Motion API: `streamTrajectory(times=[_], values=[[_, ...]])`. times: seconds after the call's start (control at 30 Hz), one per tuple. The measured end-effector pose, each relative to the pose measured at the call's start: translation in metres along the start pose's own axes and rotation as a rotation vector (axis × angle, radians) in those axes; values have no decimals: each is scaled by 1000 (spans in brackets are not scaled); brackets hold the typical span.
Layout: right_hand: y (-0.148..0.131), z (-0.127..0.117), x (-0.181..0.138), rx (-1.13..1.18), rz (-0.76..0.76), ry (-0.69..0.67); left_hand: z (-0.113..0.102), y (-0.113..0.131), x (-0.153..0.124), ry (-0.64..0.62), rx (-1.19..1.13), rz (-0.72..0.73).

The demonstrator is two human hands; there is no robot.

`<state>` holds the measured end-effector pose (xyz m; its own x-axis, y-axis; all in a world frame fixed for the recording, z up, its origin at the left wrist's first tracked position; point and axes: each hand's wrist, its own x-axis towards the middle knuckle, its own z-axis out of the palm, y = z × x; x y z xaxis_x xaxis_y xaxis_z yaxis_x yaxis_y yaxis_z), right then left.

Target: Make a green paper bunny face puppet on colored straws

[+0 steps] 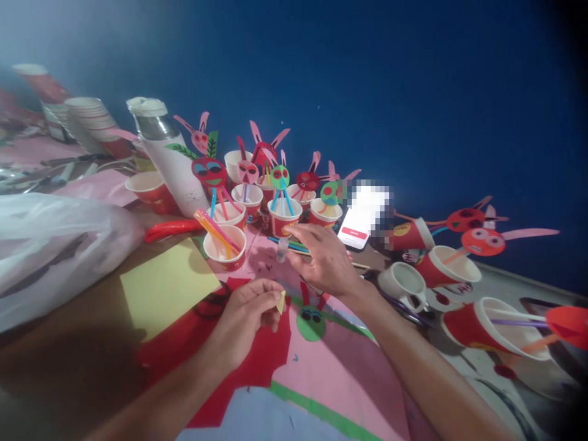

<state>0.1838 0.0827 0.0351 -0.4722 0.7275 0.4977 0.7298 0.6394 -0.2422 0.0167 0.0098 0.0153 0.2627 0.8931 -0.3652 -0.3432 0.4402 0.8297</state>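
My left hand (252,306) pinches a small piece of yellow paper (281,302) between thumb and fingers, above red paper. My right hand (321,254) reaches over the table with thumb and fingers apart. Just off its fingertips stands a small clear bottle (282,250); I cannot tell whether they touch it. Below, a green paper face (311,323) with dark eyes and red ears lies on pink paper (340,373). A sheet of yellow paper (169,285) is left of my left hand. Dark scissor handles (215,303) show partly behind that hand.
Several paper cups (283,220) with straw-and-paper bunny figures line the back. A lit phone (362,214) leans behind my right hand. A white mug (402,282) and tilted cups (487,324) are at right. A plastic bag (64,251) and white flask (169,159) are at left.
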Motion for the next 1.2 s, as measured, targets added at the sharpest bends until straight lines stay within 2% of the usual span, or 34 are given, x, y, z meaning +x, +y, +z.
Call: streamTrajectory(times=[0.07, 0.13, 0.27, 0.4, 0.5, 0.7, 0.77, 0.9, 0.97, 1.13, 1.2], values=[[-7, -10, -8, -3, -26, 97, 0, -1, 1, 17, -92, -27], [-19, -21, -21, 1, -60, 133, 0, -2, 1, 41, -159, -38], [-45, -28, -47, -26, -160, 73, 3, -4, 1, 55, -198, -34], [-57, -19, -60, -56, -129, 10, 8, -6, -1, 80, -212, -30], [-58, -15, -59, 10, -36, -27, 10, -7, -1, 110, -213, -18], [-57, -14, -60, 474, 437, -171, 13, -10, -1, 172, -225, 41], [-58, -13, -62, 502, 462, -151, 14, -11, -2, 183, -229, 57], [-61, -10, -64, 377, 313, -66, 17, -12, -4, 174, -228, 66], [-61, -10, -64, 397, 316, -72, 18, -12, -5, 171, -203, 79], [-48, -14, -59, 793, 664, -180, 21, -9, -9, 182, 29, 193], [-43, -14, -58, 927, 727, -211, 22, -8, -11, 176, 80, 244]])
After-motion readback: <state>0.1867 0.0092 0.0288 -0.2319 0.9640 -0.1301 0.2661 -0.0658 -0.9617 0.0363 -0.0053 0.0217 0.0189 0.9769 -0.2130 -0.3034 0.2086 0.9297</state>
